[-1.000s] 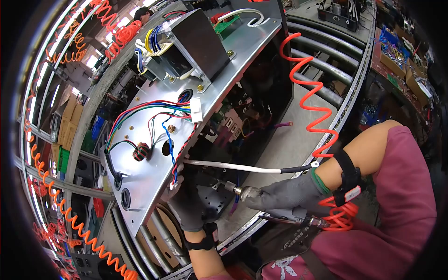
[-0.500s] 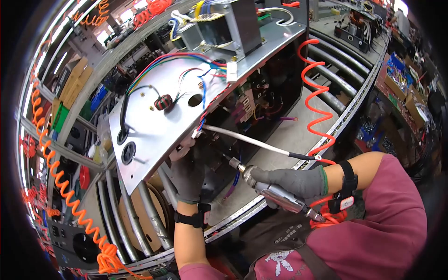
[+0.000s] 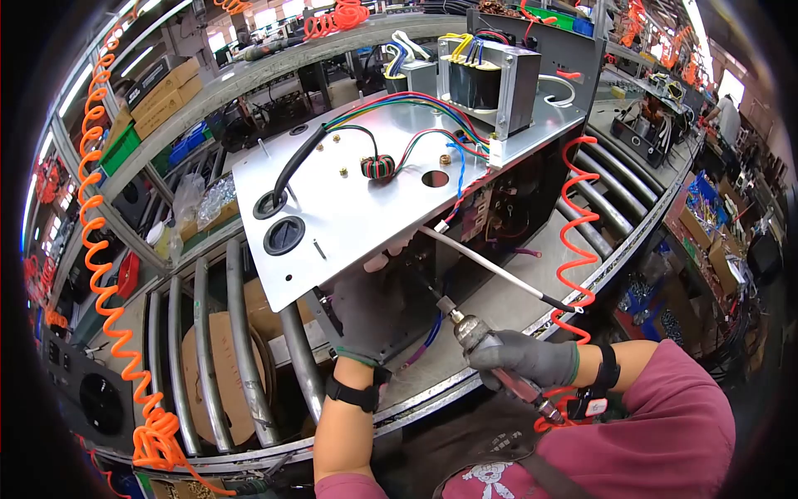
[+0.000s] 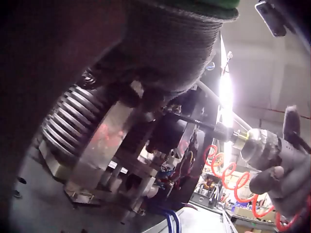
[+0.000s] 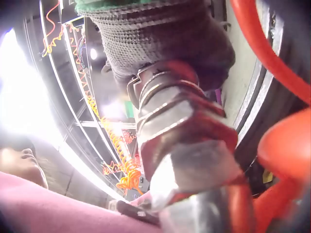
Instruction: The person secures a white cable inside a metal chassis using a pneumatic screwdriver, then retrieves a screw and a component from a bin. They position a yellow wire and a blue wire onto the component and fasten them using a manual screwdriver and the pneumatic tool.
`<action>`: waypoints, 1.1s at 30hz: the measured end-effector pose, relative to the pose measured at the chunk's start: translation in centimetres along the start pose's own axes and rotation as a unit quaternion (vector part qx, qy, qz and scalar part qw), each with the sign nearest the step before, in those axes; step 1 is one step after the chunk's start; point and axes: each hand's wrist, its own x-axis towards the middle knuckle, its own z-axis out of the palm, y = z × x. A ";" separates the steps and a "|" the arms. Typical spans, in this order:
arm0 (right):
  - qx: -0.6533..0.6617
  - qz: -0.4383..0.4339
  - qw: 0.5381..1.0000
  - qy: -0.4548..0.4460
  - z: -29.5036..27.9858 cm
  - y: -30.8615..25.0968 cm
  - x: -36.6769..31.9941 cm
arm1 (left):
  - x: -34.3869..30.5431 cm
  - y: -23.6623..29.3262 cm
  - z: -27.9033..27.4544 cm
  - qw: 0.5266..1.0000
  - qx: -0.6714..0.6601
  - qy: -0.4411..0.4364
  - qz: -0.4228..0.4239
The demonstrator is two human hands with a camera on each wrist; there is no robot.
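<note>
My gloved right hand (image 3: 532, 358) grips an air screwdriver (image 3: 472, 331), its bit angled up and left under a bare metal plate (image 3: 349, 237). The tool's hose end (image 5: 189, 160) fills the right wrist view. My gloved left hand (image 3: 366, 316) reaches beneath the plate's near edge. In the left wrist view its fingertips are by the tip of the long bit (image 4: 194, 120), next to a metal bracket (image 4: 104, 145); I cannot tell if they pinch anything. On the plate stand a transformer (image 3: 475, 87) and a ring coil (image 3: 378, 168). A white cable (image 3: 490, 266) hangs out towards the right.
Steel rollers (image 3: 208, 358) run left of the unit, over a cardboard disc (image 3: 220, 387). A red coiled air hose (image 3: 578, 241) hangs at the right, an orange one (image 3: 96, 274) at the left. Parts boxes (image 3: 719, 241) stand far right.
The view has swung, so the plate shows flatter and further right. My right hand has turned the screwdriver up towards the plate's underside, near my left hand.
</note>
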 end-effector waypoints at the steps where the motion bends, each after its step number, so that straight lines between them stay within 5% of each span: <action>1: 0.002 0.002 1.000 -0.001 0.0 0.1 0.1 | -0.1 -0.2 0.2 1.000 -0.002 0.001 0.001; 3: 0.013 0.005 1.000 0.003 0.0 0.0 0.1 | -0.3 -0.5 0.7 0.998 -0.016 -0.060 -0.028; 10: 0.026 0.005 1.000 0.012 0.6 -0.8 -0.3 | -0.9 -2.0 1.9 0.996 -0.048 -0.068 -0.041; 13: 0.038 0.003 0.999 0.018 0.6 -0.6 -0.2 | -1.0 -2.1 2.3 0.998 0.019 0.030 0.042; 25: 0.059 0.018 0.998 0.015 0.5 -0.6 -0.3 | -0.9 0.0 2.0 0.997 0.048 -0.002 -0.061; 28: 0.085 0.009 0.996 0.012 0.6 -0.6 -0.6 | -1.5 0.5 0.8 0.999 0.011 -0.009 -0.033; 30: 0.100 -0.005 0.995 0.010 0.6 -0.6 -0.5 | -2.6 0.1 0.5 0.966 -0.208 0.084 -0.130; 33: 0.095 -0.011 0.995 0.001 0.5 -0.5 -0.6 | -2.8 1.2 0.1 0.903 -0.374 0.082 -0.195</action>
